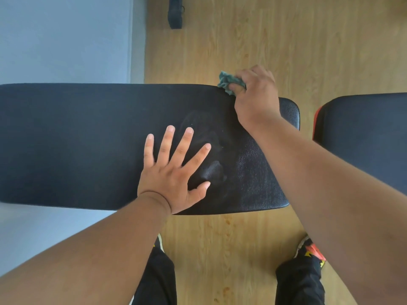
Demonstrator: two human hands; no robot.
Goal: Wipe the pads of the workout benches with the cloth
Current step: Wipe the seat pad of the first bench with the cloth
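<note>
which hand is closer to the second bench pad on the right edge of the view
Right. The right hand, gripping the green cloth at the far edge of the near bench pad, sits close to the second bench pad. The left hand lies flat mid-pad, farther away.

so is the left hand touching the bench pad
Touching. The head view shows the left hand lying flat with fingers spread on the bench pad, no gap visible beneath the palm.

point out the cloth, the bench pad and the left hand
cloth (226,81), head view, on the bunched teal fabric left of the fingers
bench pad (77,139), head view, on its bare black top
left hand (170,175), head view, on its back
</note>
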